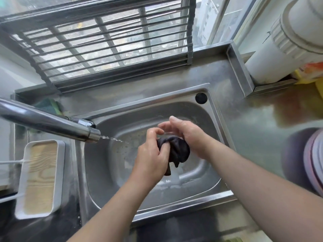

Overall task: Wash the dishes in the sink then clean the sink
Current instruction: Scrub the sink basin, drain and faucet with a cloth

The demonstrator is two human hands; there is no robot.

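Observation:
Over the middle of the steel sink [122, 186] my two hands work a dark wet cloth [176, 151]. My left hand [153, 152] grips the cloth's left side with curled fingers. My right hand [188, 135] lies over its right side with the fingers stretched out toward the back. A tail of the cloth hangs down toward the basin floor. The chrome faucet [52, 123] reaches in from the left and a thin stream of water leaves its spout. No dishes show in the basin.
A roll-up metal rack [111, 44] leans at the window behind the sink. A white tray with a wood-grain bottom [41, 179] sits left of the basin. Stacked plates [312, 159] stand on the right counter, a white canister [286, 42] in the far right corner.

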